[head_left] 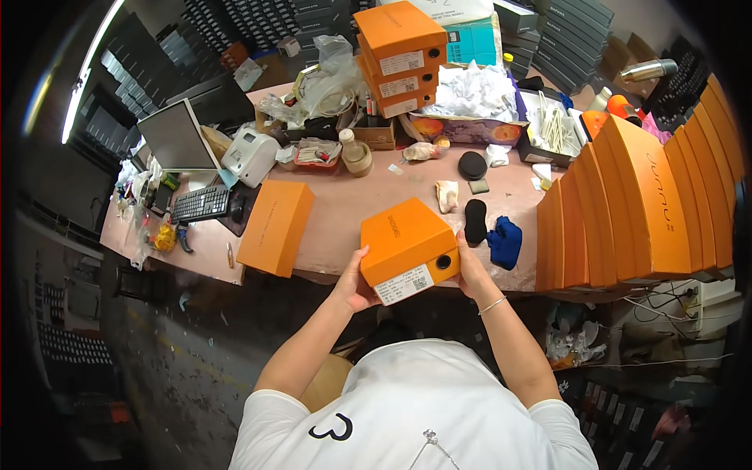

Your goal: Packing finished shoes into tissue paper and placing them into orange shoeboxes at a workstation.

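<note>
Between my two hands is an orange shoebox [411, 235], its lid on, held at the table's front edge. A white label and a round black hole show on its near end. My left hand [356, 283] grips the box's left near corner, the fingers partly hidden under it. On the opposite side, my right hand [471, 270] presses against the right end. Just right of the box lie a black brush-like pad [475, 222] and a crumpled blue cloth [504, 242]. Another orange shoebox [276, 227] lies to the left, near the table edge.
Orange shoeboxes [619, 204] stand in rows at the right. Three more orange boxes [401, 59] are stacked at the back beside a carton of white paper [478, 94]. A keyboard [200, 203], monitor [180, 137] and white label printer [250, 157] occupy the left of the pinkish table [345, 184].
</note>
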A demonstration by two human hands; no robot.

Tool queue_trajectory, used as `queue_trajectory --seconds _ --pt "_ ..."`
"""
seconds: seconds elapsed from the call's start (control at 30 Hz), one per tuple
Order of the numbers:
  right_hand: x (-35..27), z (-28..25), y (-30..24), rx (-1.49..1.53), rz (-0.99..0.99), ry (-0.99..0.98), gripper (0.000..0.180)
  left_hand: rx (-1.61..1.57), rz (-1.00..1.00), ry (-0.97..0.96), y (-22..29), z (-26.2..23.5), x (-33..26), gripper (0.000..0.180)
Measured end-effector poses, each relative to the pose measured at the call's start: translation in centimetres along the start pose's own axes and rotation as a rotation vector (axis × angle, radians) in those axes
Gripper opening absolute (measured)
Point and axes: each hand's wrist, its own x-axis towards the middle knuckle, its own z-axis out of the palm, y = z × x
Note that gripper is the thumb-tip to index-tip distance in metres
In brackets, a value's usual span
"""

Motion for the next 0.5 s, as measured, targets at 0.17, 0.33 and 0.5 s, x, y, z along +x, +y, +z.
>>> queue_trajectory --seconds 0.17,0.33,0.5 --pt "1.1 -0.1 -0.5 -0.016 -0.042 0.011 0.075 0.030 -0.022 -0.073 1.1 0.2 0.4 0.069" --pt "1.4 1.1 -1.2 -0.063 -0.038 0.092 0.075 0.032 -0.068 -0.117 2.6 -0.3 0.6 0.068" --pt "1.8 1.6 -1.5 -0.161 -0.066 0.148 0.074 0.033 -0.113 -0.084 4.1 -0.9 0.6 0.067"
